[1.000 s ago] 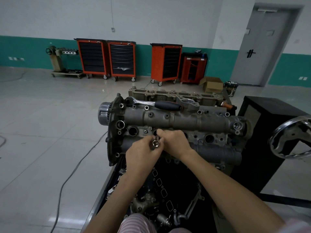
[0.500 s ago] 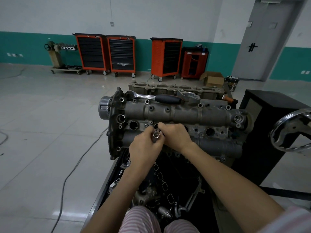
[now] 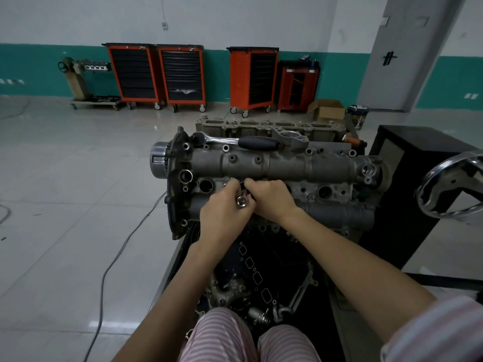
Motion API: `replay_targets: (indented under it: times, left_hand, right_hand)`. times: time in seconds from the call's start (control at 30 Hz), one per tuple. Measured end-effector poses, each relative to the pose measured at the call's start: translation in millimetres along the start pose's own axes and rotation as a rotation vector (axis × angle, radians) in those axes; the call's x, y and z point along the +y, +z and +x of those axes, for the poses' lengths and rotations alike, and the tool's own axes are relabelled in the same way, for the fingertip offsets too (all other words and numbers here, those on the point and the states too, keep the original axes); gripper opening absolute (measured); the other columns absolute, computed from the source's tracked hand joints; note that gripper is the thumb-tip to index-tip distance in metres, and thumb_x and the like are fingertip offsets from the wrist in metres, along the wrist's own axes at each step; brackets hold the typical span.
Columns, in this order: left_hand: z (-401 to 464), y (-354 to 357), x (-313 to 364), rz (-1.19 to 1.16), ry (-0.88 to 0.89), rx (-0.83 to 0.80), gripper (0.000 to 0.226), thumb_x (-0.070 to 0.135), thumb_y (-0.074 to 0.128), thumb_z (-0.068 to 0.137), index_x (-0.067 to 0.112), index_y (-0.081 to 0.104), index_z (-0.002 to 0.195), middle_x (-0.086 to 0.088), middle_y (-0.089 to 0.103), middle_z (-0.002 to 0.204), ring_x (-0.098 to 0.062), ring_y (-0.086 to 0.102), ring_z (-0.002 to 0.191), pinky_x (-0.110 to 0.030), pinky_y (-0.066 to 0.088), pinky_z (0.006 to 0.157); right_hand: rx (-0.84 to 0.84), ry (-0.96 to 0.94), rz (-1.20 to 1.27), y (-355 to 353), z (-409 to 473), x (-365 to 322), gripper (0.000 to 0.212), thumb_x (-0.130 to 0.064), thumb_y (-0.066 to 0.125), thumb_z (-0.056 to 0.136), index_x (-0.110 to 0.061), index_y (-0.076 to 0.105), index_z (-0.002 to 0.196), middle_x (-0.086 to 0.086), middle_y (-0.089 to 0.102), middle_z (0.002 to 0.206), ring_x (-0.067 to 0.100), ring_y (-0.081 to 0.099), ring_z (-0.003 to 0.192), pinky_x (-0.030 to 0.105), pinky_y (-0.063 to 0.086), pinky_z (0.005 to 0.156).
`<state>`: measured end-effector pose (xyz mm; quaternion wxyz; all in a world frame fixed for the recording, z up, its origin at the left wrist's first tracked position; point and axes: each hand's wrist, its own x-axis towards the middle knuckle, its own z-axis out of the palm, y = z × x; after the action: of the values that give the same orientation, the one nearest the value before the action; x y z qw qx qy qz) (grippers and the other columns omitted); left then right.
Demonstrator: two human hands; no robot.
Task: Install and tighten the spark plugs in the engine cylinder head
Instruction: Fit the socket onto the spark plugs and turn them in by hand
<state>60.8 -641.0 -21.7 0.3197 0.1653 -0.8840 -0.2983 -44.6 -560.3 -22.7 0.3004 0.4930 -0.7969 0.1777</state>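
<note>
Gripping a socket [image 3: 242, 201], the left hand [image 3: 224, 207] has been brought against the engine head [image 3: 287, 165]; right hand [image 3: 271, 198] curled at the second hole, contents hidden. Hand-threading is judged underway.

Orange tool carts [image 3: 180, 74] (wall-side), cardboard box [image 3: 328, 110]

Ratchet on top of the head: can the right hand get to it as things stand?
Probably yes. The ratchet lies exposed on the head, nothing between, but the right hand is now busy at the plug hole.
</note>
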Motion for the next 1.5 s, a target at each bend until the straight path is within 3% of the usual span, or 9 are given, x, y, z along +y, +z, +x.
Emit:
replay_targets:
  times: [0.17, 0.27, 0.37, 0.5, 0.73, 0.83, 1.03, 1.27, 1.5]
  left_hand:
    - [1.7, 0.8, -4.4, 0.114, -0.014, 0.020, 0.037, 0.053, 0.051, 0.083, 0.020, 0.051, 0.067, 0.006, 0.049, 0.057, -0.016, 0.046, 0.060, -0.028, 0.030, 0.053]
    - [-0.9, 2.5, -5.1, 0.137, 0.034, 0.070, 0.041, 0.051, 0.052, 0.086, 0.016, 0.060, 0.064, 0.007, 0.043, 0.050, -0.018, 0.048, 0.057, -0.027, 0.027, 0.050]
    - [0.0, 1.5, -4.4, 0.128, 0.033, 0.081, 0.039, 0.043, 0.054, 0.086, 0.018, 0.049, 0.056, 0.007, 0.041, 0.048, -0.021, 0.049, 0.054, -0.028, 0.024, 0.046]
    - [1.7, 0.2, -3.2, 0.038, 0.045, 0.024, 0.039, 0.035, 0.057, 0.083, 0.026, 0.028, 0.059, 0.007, 0.042, 0.051, -0.008, 0.040, 0.049, -0.026, 0.022, 0.045]
    - [2.8, -2.2, -4.8, 0.142, 0.032, 0.024, 0.046, 0.059, 0.051, 0.081, 0.022, 0.039, 0.056, 0.007, 0.043, 0.049, -0.011, 0.039, 0.051, -0.024, 0.021, 0.044]
    - [1.5, -0.6, -5.7, 0.170, 0.070, 0.062, 0.040, 0.047, 0.052, 0.087, 0.019, 0.046, 0.058, 0.007, 0.036, 0.046, -0.015, 0.038, 0.052, -0.023, 0.019, 0.043]
    - [3.8, -4.7, -7.5, 0.079, 0.124, -0.006, 0.038, 0.036, 0.056, 0.085, 0.026, 0.028, 0.060, 0.009, 0.039, 0.055, -0.009, 0.039, 0.051, -0.025, 0.018, 0.046]
    - [3.3, -5.3, -6.4, 0.168, 0.056, 0.015, 0.051, 0.059, 0.052, 0.082, 0.025, 0.031, 0.051, 0.009, 0.038, 0.047, -0.012, 0.036, 0.051, -0.024, 0.019, 0.044]
    - [1.8, -2.6, -5.9, 0.142, 0.095, 0.033, 0.040, 0.035, 0.056, 0.084, 0.025, 0.027, 0.058, 0.009, 0.037, 0.051, -0.007, 0.035, 0.047, -0.024, 0.016, 0.045]
  right_hand:
    - [0.090, -0.018, -0.085, 1.0, 0.2, -1.1, 0.025, -0.012, 0.082, 0.052, -0.010, 0.058, 0.056, 0.004, 0.056, 0.042, 0.022, 0.053, 0.033, 0.020, 0.038, 0.034]
    - [0.124, -0.017, -0.074, 0.4, 0.2, -0.6, 0.019, -0.023, 0.058, 0.069, -0.011, 0.059, 0.054, 0.002, 0.056, 0.042, 0.022, 0.054, 0.034, 0.018, 0.036, 0.035]
    - [0.118, 0.007, -0.019, 0.1, 0.0, -1.0, 0.025, -0.026, 0.045, 0.070, -0.008, 0.058, 0.059, 0.004, 0.057, 0.044, 0.024, 0.055, 0.036, 0.020, 0.036, 0.036]
    - [0.045, 0.025, 0.001, 0.6, -0.4, -0.4, 0.025, -0.011, 0.077, 0.058, -0.001, 0.057, 0.068, 0.011, 0.059, 0.048, 0.030, 0.056, 0.038, 0.027, 0.039, 0.038]
    - [0.157, -0.053, -0.053, 1.0, 0.0, -0.3, 0.027, -0.008, 0.084, 0.048, -0.007, 0.057, 0.054, 0.006, 0.056, 0.042, 0.023, 0.053, 0.032, 0.022, 0.041, 0.035]
    - [0.163, -0.034, -0.012, 1.8, 0.6, -0.7, 0.026, -0.006, 0.084, 0.048, -0.007, 0.058, 0.054, 0.007, 0.056, 0.042, 0.023, 0.054, 0.033, 0.024, 0.042, 0.035]
    - [-0.063, 0.078, -0.070, 8.1, 2.7, 5.8, 0.028, -0.024, 0.063, 0.075, -0.002, 0.054, 0.089, 0.013, 0.066, 0.072, 0.036, 0.062, 0.063, 0.031, 0.032, 0.051]
    - [0.109, -0.026, -0.078, 1.7, -0.4, 0.6, 0.028, -0.008, 0.083, 0.049, -0.007, 0.057, 0.058, 0.003, 0.054, 0.042, 0.023, 0.051, 0.032, 0.017, 0.033, 0.035]
    - [0.003, 0.052, -0.035, 3.4, -0.1, 2.3, 0.025, -0.015, 0.075, 0.065, -0.001, 0.058, 0.074, 0.012, 0.062, 0.057, 0.031, 0.059, 0.047, 0.029, 0.039, 0.043]
